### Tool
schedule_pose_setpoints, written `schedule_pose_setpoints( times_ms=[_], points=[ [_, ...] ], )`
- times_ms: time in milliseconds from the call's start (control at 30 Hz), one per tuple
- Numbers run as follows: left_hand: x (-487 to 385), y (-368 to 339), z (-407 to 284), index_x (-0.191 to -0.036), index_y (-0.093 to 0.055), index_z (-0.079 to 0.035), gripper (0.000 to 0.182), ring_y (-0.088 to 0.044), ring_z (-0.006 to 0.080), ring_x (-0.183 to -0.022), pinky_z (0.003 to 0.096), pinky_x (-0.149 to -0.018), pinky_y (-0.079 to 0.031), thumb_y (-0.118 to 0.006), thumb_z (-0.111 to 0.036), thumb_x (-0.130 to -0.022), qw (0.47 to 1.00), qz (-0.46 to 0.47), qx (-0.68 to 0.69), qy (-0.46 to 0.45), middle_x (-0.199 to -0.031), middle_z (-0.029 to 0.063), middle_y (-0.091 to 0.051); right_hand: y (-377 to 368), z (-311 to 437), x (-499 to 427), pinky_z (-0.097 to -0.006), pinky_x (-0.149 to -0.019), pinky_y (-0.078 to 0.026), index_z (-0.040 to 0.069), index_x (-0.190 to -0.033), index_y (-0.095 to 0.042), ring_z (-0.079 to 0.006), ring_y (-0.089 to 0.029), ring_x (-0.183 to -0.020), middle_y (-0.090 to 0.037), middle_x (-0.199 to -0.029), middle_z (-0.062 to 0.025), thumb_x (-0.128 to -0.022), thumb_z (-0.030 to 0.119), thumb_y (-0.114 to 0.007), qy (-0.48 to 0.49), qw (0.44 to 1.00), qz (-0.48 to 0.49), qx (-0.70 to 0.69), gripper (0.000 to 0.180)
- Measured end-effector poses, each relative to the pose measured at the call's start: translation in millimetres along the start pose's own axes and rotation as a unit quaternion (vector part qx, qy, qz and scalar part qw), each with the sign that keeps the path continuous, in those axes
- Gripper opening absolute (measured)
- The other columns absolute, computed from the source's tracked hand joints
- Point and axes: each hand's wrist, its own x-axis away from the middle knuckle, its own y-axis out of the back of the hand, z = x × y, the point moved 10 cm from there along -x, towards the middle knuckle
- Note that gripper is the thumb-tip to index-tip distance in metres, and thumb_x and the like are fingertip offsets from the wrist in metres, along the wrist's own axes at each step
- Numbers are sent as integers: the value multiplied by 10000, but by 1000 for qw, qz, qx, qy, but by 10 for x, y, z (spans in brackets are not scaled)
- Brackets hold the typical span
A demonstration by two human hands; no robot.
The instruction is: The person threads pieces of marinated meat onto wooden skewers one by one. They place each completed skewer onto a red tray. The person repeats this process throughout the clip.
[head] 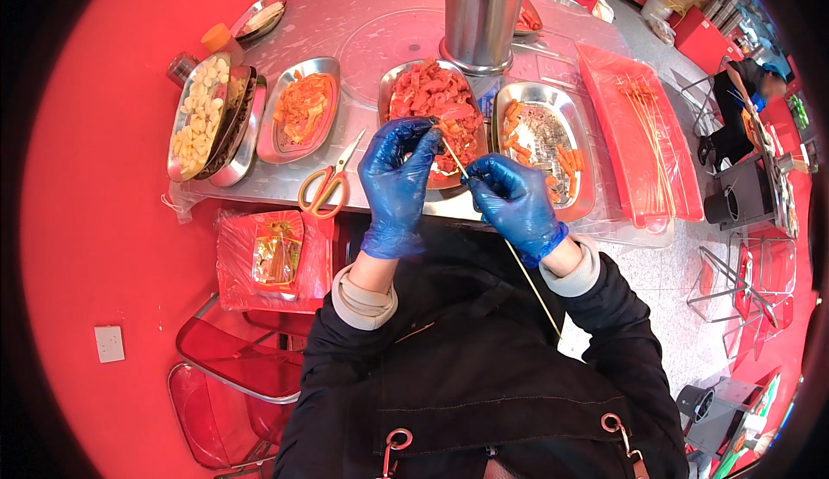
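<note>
My right hand (515,200), in a blue disposable glove, grips a thin wooden skewer (532,285) whose lower end slants down past my apron. At the skewer's upper tip, my gloved left hand (400,178) pinches a small reddish piece of food, mostly hidden by the fingers. Both hands are over the table's near edge, in front of an oval metal tray of raw sliced meat (431,94). Right of it, a second metal tray (543,123) holds orange-red pieces in two groups. Finished-looking skewers with meat (647,129) lie in a plastic-lined red tray (605,110).
Scissors (330,181) lie left of my left hand. Beyond are a tray of kimchi-like cabbage (304,109) and stacked trays topped with garlic cloves (199,116). A steel canister (482,26) holds many skewers. Red folding chairs (239,356) stand lower left; another person (738,103) sits far right.
</note>
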Motion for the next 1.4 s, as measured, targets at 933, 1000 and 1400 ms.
schedule_pose_setpoints(
  times_ms=[933,1000,1400],
  points=[
    [-122,167,271,-1297,-504,54,375,-605,136,-830,272,-775,-505,-487,-99,-955,998,4,15,64,-971,78,-621,1889,-387,-318,-428,-653,-514,101,-898,-678,-353,-658,-761,-672,-817,-163,-814,274,-640,-20,933,-77,352,196],
    [-102,164,264,-1283,-522,52,362,-605,140,-826,273,-771,-504,-483,-103,-957,998,5,5,66,-966,75,-626,2391,-577,-477,-465,-675,-522,121,-904,-675,-366,-658,-790,-674,-836,-167,-817,289,-615,-39,864,-139,482,198],
    [-80,218,299,-1251,-545,47,335,-607,142,-822,282,-769,-504,-463,-150,-993,997,10,-29,74,-958,81,-637,4020,-1681,-664,-480,-736,-522,114,-929,-678,-368,-660,-863,-684,-904,-172,-856,245,-556,-135,724,-296,608,194]
  ],
)
